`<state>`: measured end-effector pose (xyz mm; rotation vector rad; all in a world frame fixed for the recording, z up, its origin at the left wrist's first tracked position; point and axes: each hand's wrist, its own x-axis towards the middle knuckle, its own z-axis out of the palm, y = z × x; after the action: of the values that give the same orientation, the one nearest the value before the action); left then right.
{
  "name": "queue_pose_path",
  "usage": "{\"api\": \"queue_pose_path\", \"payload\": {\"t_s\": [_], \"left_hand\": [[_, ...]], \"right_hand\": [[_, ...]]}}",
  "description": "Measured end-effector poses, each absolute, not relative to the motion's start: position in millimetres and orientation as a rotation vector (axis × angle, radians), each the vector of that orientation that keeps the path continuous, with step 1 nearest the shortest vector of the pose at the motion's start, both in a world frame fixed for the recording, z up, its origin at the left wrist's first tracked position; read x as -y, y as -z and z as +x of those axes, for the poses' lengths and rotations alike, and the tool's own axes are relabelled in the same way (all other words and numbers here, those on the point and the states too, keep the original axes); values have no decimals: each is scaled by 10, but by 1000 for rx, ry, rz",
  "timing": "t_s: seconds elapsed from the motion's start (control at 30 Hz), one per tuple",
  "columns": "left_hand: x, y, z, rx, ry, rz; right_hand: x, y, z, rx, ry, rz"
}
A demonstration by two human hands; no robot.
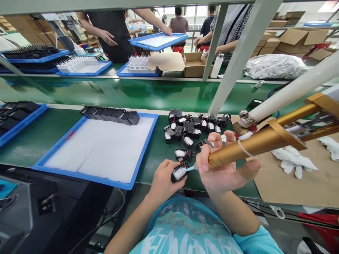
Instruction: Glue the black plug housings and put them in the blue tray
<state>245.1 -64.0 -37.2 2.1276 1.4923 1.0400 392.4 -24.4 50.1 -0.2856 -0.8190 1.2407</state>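
Note:
My left hand (164, 181) is closed around a small black plastic housing (179, 171) with a white part inside, at the front edge of the green bench. In my right hand (221, 173) lies the front end of a gold cylindrical dispensing gun (238, 152), my fingers curled about it and the thumb sticking out. Its pale blue nozzle (191, 168) points left and its tip meets the housing or sits just over it. Another such housing (182, 153) with red wires lies just beyond my left hand. Behind it is a loose cluster of several more (194, 127).
A blue-rimmed tray (148, 141) with a white liner bears a row of black housings (111, 114) at its back. White gloves (293, 160) lie on cardboard (278, 183) at right. A slanted grey post (235, 67) stands ahead. Across the bench, a person's hand holds a blue tray (159, 41).

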Motion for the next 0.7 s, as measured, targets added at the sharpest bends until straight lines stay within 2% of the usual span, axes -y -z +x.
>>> {"api": "queue_pose_path", "payload": {"t_s": [0.23, 0.5, 0.7], "left_hand": [[671, 465, 2060, -1382, -729, 1954], [577, 408, 2181, -1355, -815, 1805], [618, 422, 2202, -1326, -958, 2211]], "right_hand": [[263, -442, 4086, 825, -1205, -360], [255, -415, 4171, 815, -1200, -346], [248, -406, 4212, 842, -1186, -369]]}}
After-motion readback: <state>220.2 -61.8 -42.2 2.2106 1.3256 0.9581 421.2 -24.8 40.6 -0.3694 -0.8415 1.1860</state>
